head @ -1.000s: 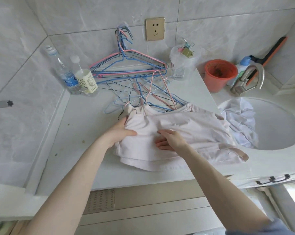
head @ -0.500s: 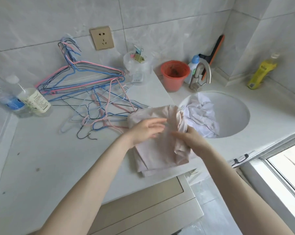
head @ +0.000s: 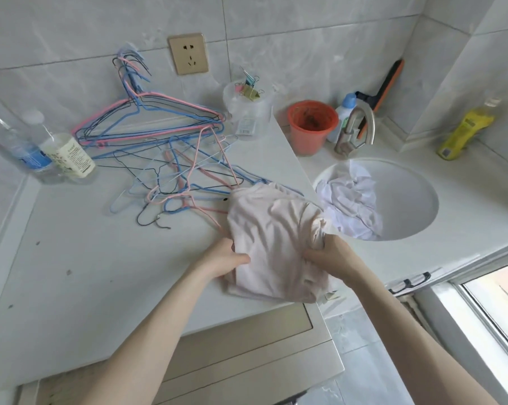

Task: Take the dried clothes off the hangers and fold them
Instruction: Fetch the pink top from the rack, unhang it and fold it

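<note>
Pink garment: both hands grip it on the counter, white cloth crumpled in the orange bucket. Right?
One thing off: the white cloth lies crumpled in the sink basin, not the orange bucket, per the head view. The rest holds: left hand and right hand both grip the pink garment on the counter.

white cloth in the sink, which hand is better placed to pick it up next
Right, probably. The right hand grips the pink garment at its edge nearest the sink, with the white cloth just beyond it. The left hand holds its other side and would have to reach across.
</note>
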